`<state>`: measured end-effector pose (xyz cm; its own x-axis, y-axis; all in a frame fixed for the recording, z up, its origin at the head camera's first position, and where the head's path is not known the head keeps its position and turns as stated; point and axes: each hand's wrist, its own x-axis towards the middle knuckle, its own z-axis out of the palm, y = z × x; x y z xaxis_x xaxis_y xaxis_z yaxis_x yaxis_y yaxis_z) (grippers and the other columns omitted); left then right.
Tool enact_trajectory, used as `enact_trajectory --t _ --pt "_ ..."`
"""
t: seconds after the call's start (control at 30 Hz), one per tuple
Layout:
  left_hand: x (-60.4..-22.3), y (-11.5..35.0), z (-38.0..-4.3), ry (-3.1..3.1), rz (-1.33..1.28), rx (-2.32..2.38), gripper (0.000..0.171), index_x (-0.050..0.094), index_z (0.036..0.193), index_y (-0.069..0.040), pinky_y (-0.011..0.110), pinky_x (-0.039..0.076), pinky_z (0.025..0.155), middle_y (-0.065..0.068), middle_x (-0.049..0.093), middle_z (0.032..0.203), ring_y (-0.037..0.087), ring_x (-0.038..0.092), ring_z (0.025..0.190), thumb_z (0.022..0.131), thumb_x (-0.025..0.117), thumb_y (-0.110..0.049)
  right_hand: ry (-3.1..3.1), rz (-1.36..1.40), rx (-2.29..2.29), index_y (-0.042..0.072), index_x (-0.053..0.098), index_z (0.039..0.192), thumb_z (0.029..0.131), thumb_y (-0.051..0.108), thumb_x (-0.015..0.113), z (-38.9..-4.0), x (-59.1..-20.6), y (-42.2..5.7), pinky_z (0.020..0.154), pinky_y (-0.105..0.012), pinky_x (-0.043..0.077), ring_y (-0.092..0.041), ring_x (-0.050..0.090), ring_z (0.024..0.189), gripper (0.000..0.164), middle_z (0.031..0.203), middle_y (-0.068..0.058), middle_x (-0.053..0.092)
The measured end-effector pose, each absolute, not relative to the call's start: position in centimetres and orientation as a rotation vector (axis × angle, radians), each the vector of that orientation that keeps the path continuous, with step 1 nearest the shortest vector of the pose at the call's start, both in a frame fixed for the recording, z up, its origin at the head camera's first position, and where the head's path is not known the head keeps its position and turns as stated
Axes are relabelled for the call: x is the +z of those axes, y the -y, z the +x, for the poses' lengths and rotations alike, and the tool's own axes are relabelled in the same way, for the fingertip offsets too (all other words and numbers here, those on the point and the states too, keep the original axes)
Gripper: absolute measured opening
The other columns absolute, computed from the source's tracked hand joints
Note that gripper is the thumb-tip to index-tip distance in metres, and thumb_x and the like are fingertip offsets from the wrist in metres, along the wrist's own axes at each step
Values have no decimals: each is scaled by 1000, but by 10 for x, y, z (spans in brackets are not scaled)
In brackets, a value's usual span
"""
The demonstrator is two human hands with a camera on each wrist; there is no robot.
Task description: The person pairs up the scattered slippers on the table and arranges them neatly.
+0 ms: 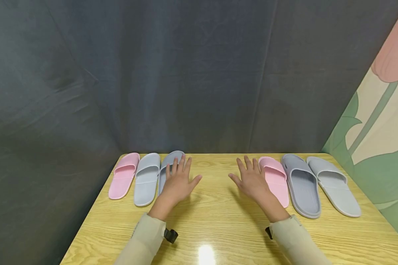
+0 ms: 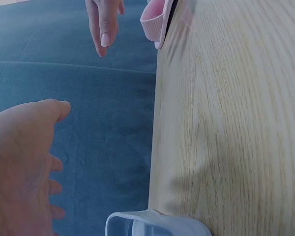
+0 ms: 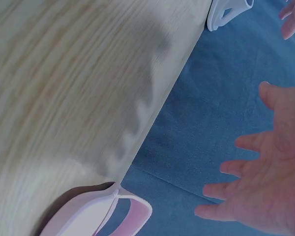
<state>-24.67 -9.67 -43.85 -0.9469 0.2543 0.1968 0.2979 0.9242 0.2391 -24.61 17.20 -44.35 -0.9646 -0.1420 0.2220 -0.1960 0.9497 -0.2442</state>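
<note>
My left hand [image 1: 178, 184] hovers above the table with fingers spread, overlapping a blue-grey slipper [image 1: 171, 157] in the head view. To its left lie a light grey-blue slipper [image 1: 146, 187] and a pink slipper [image 1: 123, 180]. Fingers also spread, my right hand [image 1: 253, 181] is held over the table, just left of another pink slipper [image 1: 276, 184]. Beyond that one are a dark grey slipper [image 1: 304, 189] and a light grey slipper [image 1: 338, 191]. Both hands hold nothing. In the right wrist view the palm [image 3: 270, 182] and straight fingers show above the table edge.
The slippers stand in two groups along the back of a wooden table [image 1: 215, 217]. A dark cloth [image 1: 192, 73] hangs behind and on the left side. A flower-patterned panel [image 1: 378, 140] borders the right side.
</note>
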Motion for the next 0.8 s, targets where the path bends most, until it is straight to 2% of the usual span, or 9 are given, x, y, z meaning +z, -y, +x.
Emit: enact_trajectory --t 0.2,0.53,0.8 --pt "-440 100 -246 2940 -414 -408 78 10 151 -22 58 2 110 5 3 158 30 -2 143 90 30 -67 2909 246 426 8 34 144 91 51 49 -245 -444 -175 106 -64 8 -49 14 136 70 150 -23 24" --pt "-444 107 -245 2916 -404 -395 79 13 151 -20 58 2 109 9 11 156 33 5 143 89 31 -67 2927 217 410 8 32 144 91 53 48 -247 -447 -185 103 -66 14 -49 14 135 71 150 -22 21" --pt "-444 114 -244 2931 -378 -381 78 14 151 -22 58 4 109 6 9 157 32 6 143 90 30 -67 2929 191 417 7 32 144 91 51 49 -248 -446 -190 103 -66 14 -50 15 135 71 150 -23 21"
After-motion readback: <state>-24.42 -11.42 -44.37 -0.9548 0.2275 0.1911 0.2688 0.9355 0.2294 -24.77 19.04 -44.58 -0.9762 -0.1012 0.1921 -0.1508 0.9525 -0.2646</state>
